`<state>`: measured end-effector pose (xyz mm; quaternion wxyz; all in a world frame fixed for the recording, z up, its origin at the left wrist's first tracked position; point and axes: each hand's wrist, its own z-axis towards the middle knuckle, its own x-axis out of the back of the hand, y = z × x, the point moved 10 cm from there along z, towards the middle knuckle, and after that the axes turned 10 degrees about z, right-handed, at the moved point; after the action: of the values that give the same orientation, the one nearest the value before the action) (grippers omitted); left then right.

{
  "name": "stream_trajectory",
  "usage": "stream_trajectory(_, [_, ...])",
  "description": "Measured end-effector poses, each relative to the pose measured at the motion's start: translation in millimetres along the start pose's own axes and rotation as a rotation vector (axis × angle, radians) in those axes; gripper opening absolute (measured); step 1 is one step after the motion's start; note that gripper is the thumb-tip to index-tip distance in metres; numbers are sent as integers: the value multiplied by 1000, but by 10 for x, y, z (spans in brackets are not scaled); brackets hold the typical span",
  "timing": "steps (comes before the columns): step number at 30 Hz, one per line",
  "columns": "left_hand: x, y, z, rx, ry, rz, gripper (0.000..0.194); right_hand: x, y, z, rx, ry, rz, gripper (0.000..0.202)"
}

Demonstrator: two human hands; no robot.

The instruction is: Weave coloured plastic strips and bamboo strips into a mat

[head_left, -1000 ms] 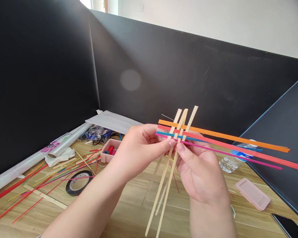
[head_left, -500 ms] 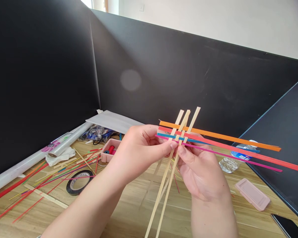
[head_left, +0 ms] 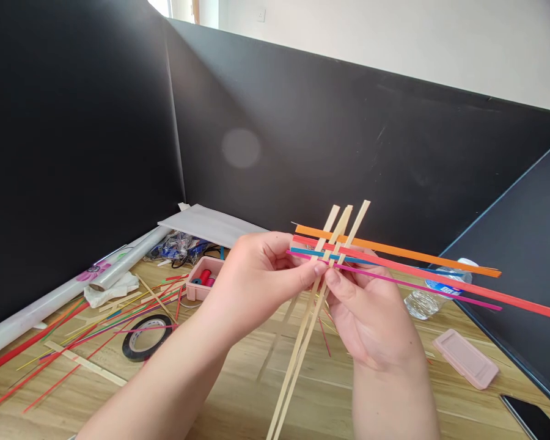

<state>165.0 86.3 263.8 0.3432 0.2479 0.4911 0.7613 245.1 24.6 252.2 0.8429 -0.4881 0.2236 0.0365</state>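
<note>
Between my hands is a small lattice of crossed flat strips, held up above the table. Several pale bamboo strips (head_left: 297,342) run up and down through it. Across them lie an orange strip (head_left: 394,247), a red strip (head_left: 440,278), a blue strip (head_left: 362,261) and a magenta strip (head_left: 407,283), with long ends reaching right. My left hand (head_left: 270,263) is closed on the lattice's left side, thumb pressed near the magenta strip. My right hand (head_left: 366,299) pinches the lower right of the crossing, thumb in front, fingers behind. The fingertips behind the strips are partly hidden.
On the table's left lie loose coloured strips (head_left: 96,330), a roll of black tape (head_left: 149,337) and a pink box (head_left: 197,287) with spools. At right are a water bottle (head_left: 424,302), a pink lid (head_left: 466,359) and a phone (head_left: 531,418). Black panels (head_left: 325,140) enclose the table.
The lower ends of the bamboo strips have drawn closer together. The far right ends of the orange, blue and magenta strips have shifted slightly left. Both hands keep their hold.
</note>
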Motion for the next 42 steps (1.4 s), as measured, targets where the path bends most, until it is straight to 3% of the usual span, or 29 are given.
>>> stream_trajectory(8, [124,-104,33,30,87,159,15,155,-5,-37,45,177,-69,14])
stream_trajectory(15, [51,-83,16,48,40,151,16,139,-50,-42,74,181,-128,10])
stream_trajectory(23, [-13,-126,55,14,-10,6,16,129,-60,-34,94,165,-101,9])
stream_trajectory(29, [-82,-112,68,44,-66,-144,21,276,-125,-70,143,309,-43,9])
stream_trajectory(42, [-97,-162,54,22,-73,-95,18,190,-117,-52,90,219,-100,8])
